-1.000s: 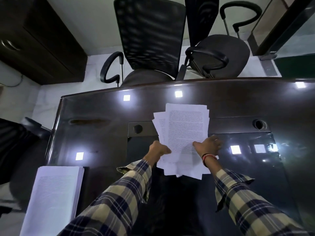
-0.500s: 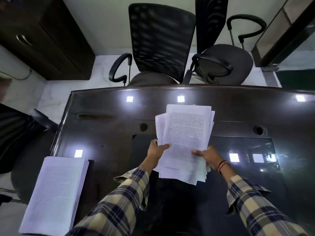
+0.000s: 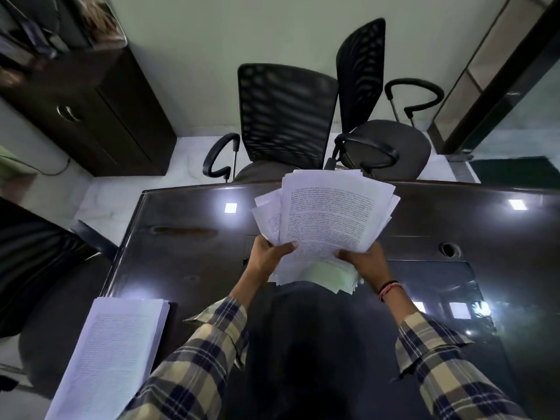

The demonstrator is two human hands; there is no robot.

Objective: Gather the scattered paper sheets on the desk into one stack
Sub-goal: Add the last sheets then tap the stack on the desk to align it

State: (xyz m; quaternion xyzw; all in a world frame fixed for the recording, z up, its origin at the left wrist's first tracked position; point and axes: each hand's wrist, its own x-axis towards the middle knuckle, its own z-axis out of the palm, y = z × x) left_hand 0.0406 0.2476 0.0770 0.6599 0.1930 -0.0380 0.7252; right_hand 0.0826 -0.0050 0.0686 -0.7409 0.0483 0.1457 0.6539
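Note:
A loose bundle of printed paper sheets point(image 3: 327, 216) is held up above the dark desk point(image 3: 188, 256), its edges fanned and uneven. My left hand point(image 3: 268, 257) grips the bundle's lower left edge, thumb on top of the front sheet. My right hand point(image 3: 365, 263) grips its lower right edge. The sheets' bottom ends hang below my hands and show a pale reflection on the glossy desk.
A second, neat stack of printed paper point(image 3: 112, 353) lies at the desk's near left corner. Two black mesh office chairs point(image 3: 285, 116) stand behind the far edge. A dark cabinet point(image 3: 100, 116) is at the back left. A round cable hole point(image 3: 448, 249) sits on the right.
Both hands have lifted the bundle off the desk and tilted it upright toward me. Earlier the sheets lay flat under my hands. The view has also tipped upward.

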